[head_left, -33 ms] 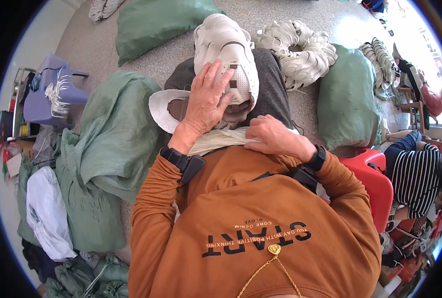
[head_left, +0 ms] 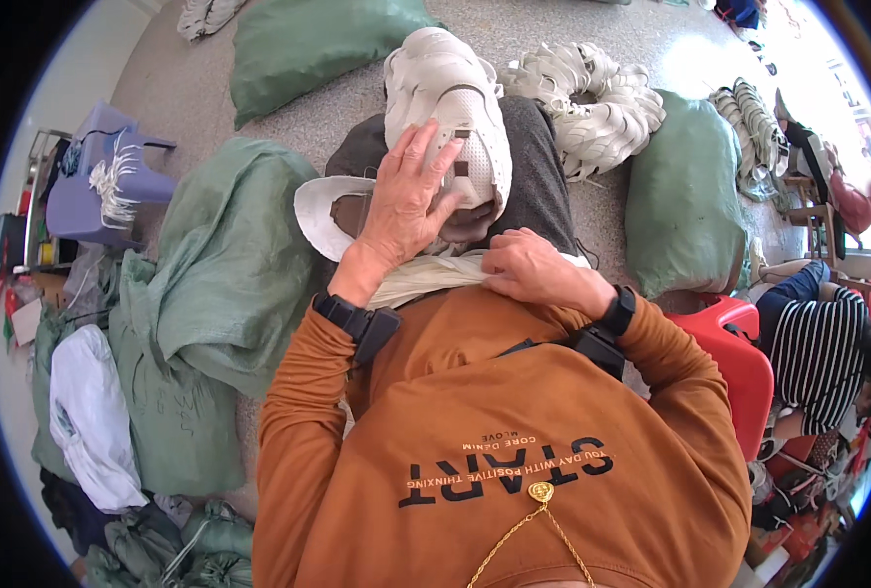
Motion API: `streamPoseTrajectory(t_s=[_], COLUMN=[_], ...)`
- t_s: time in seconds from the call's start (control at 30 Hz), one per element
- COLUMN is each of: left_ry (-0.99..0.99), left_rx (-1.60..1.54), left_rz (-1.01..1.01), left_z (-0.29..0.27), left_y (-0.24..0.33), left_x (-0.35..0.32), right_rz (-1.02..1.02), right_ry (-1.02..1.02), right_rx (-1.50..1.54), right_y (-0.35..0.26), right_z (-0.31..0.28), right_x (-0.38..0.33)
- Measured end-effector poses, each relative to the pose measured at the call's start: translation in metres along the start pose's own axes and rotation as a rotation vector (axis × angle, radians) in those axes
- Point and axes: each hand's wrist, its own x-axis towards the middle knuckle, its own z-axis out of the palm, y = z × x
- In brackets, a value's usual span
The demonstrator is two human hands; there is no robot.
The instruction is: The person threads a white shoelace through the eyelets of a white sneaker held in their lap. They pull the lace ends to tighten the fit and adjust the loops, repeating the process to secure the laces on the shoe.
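A stack of white shoe uppers [head_left: 445, 88], nested one in another, lies across my lap; the nearest one shows a perforated toe. My left hand [head_left: 406, 201] rests on its left side, fingers stretched and a little apart. Left of that hand, a loose white shoe upper [head_left: 326, 211] with a brown inside lies against my leg. A bundle of white laces [head_left: 421, 280] runs across my waist. My right hand [head_left: 533, 267] is closed at the bundle's right part, its fingertips curled into the laces; how many strands it pinches is hidden.
A ring of white uppers [head_left: 592, 108] lies on the floor at the far right, beside a full green sack [head_left: 685, 196]. More green sacks [head_left: 235, 245] are at the left, near a purple stool [head_left: 102, 191] with white laces. A red stool [head_left: 739, 363] and people sitting are on the right.
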Motion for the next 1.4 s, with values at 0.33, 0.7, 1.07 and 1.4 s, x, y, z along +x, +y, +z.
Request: streamPoseTrajectory(t_s=[0.33,0.7,1.07,1.4], left_ry=[-0.232,-0.575,-0.760,-0.492], left_rx=[-0.404,0.165,0.248,0.013], left_rz=[-0.228,-0.286,-0.319,-0.332], left_z=[-0.030,0.012,0.028,0.013], left_y=[0.022,0.021,0.022,0.012], left_x=[-0.076,-0.081,-0.070,-0.085], right_rz=[0.052,0.082,0.109,0.179], right_ry=[-0.007,-0.044,-0.042,-0.056], right_rx=[0.360,0.380,0.410,0.473], right_y=[-0.016,-0.019,-0.019,-0.022], right_z=[-0.009,-0.006,-0.008,-0.013], right_x=[-0.001,-0.013,-0.013,-0.014])
